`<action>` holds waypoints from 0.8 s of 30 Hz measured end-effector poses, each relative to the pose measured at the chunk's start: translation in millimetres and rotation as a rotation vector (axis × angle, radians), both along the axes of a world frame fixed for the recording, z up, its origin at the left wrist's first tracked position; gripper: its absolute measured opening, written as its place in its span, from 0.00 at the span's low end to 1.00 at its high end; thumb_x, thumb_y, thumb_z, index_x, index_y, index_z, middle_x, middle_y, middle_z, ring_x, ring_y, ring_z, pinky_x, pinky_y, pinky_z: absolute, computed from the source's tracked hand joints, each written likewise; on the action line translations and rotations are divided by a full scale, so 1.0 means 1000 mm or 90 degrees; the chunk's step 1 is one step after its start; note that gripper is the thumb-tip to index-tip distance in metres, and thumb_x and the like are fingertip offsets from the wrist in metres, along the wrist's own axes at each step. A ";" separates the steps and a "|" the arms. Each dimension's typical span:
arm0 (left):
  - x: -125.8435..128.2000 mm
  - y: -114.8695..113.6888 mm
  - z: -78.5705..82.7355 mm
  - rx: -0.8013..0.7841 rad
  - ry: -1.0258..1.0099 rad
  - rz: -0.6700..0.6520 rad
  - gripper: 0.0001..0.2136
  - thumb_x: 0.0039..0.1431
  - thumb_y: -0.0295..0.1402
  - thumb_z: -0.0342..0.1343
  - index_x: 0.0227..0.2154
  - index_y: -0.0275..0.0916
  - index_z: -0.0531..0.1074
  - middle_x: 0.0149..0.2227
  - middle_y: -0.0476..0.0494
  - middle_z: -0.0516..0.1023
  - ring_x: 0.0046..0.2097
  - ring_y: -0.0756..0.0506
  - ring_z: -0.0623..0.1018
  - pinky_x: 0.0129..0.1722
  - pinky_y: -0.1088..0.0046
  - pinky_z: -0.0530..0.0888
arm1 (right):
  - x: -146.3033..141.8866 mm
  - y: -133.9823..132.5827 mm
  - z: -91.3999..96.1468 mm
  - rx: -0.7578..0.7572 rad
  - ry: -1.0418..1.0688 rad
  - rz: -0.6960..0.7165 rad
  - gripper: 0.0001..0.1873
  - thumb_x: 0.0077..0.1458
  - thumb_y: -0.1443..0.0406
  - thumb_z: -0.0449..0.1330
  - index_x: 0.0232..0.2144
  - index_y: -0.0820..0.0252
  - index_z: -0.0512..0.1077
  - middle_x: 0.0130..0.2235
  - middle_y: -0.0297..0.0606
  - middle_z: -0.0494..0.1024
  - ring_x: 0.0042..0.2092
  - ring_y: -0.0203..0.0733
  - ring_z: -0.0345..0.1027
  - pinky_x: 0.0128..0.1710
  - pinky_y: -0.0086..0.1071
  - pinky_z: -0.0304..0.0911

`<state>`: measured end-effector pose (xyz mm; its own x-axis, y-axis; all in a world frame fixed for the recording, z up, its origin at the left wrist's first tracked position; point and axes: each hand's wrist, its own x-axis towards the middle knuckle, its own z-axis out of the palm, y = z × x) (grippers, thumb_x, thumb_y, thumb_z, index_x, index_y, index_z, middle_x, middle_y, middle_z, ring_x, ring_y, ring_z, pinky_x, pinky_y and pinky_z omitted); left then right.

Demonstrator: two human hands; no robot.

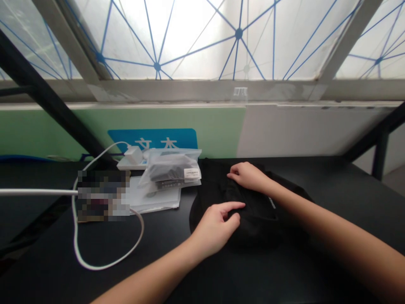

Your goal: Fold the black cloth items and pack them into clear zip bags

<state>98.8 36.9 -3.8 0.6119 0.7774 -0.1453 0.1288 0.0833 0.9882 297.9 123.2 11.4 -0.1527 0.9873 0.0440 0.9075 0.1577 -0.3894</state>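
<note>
A black fabric item [232,194], which looks like a bag with a flat panel and small white lettering, lies on the black table. Over its near left part is my left hand [215,226], with the index finger stretched out and the thumb apart from it. Nothing shows between those fingers. My right hand [248,175] rests on the far part of the bag, its fingers bent and drawn together at the fabric. The dark cloth makes the folds under both hands hard to make out.
Left of the bag, a clear plastic pouch [174,169] with dark contents lies on a white flat packet [158,202]. Behind are a white charger [133,154] and power strip. A white cable [104,267] loops across the table [152,261]. Black metal bars [66,105] rise at both sides.
</note>
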 end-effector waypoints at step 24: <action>-0.011 0.003 0.009 0.659 0.260 -0.152 0.11 0.66 0.40 0.58 0.46 0.41 0.74 0.45 0.41 0.77 0.48 0.39 0.73 0.50 0.58 0.70 | 0.034 -0.140 0.017 -0.063 0.094 0.196 0.33 0.41 0.67 0.74 0.52 0.49 0.72 0.52 0.39 0.75 0.52 0.52 0.71 0.57 0.44 0.64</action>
<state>87.3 39.9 5.2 0.8143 0.5107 0.2757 0.3609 -0.8176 0.4486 331.5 -16.9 28.0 -0.4434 0.8963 -0.0060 0.7556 0.3702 -0.5404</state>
